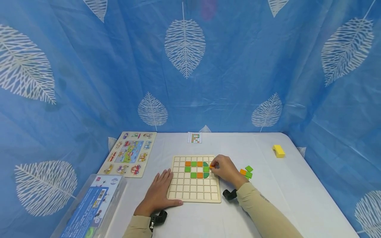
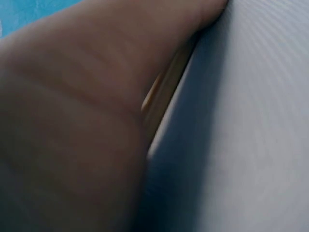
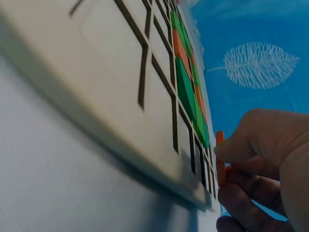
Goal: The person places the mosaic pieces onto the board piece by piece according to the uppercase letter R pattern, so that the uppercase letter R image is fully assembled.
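A wooden grid board (image 1: 190, 195) lies on the table, with orange, green and rounded dark green tiles (image 1: 206, 175) set in its upper right cells. My right hand (image 1: 224, 168) pinches an orange tile (image 3: 220, 159) between thumb and fingers, over the board's right edge. My left hand (image 1: 159, 191) lies with fingers extended along the board's left edge, its thumb near the front left corner. In the left wrist view the palm (image 2: 72, 111) fills much of the picture, close to the board's side.
Loose green and orange tiles (image 1: 249, 168) lie right of the right hand. A yellow arch block (image 1: 278, 151) stands farther right. A small pattern card (image 1: 194, 137) lies behind the board. At left are a vehicle puzzle board (image 1: 140, 170) and a plastic box (image 1: 114, 201).
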The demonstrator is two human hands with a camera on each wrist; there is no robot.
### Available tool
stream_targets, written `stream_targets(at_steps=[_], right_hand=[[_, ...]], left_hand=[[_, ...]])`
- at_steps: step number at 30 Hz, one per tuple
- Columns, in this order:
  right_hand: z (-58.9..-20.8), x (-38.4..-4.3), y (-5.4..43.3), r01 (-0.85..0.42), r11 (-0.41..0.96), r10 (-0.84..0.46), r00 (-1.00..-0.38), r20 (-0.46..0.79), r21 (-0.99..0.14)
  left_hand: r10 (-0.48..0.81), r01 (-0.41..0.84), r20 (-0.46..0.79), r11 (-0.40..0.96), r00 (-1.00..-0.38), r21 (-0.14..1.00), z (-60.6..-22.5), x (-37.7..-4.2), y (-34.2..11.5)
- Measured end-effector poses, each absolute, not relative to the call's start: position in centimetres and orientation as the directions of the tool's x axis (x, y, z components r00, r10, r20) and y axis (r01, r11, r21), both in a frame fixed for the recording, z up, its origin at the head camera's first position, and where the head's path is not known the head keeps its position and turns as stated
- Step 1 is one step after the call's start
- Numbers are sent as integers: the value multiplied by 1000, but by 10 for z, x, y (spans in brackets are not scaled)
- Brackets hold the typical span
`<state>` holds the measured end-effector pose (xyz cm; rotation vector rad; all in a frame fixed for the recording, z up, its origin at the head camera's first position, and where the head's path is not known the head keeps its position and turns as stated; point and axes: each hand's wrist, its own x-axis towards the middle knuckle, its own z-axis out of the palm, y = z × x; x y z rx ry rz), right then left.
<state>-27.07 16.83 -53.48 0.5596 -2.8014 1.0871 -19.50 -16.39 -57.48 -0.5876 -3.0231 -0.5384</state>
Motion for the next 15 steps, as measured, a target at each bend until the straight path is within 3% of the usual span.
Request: stream_targets(at_steps=[15], right_hand=[[-535,-262,135,-505,625,-434,-858,274,-595]], left_hand=[[355,356,62,876,-933,326,-575,-195,-165]])
